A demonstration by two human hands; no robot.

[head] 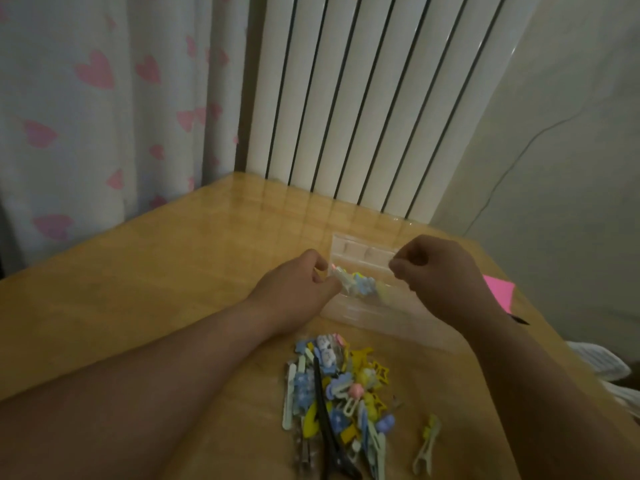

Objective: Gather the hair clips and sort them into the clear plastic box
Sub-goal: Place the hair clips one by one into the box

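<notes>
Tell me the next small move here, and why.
Probably lower the left hand and release the held clips into the clear box. It grips them right over the box, and the pile on the table is not yet sorted.

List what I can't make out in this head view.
Clips between left hand and right hand: motion blur; who pinches them is unclear.
Clear plastic box: sides hidden behind both hands, dividers blurred.
Hair clip pile: lower end cut off by the bottom edge.
</notes>
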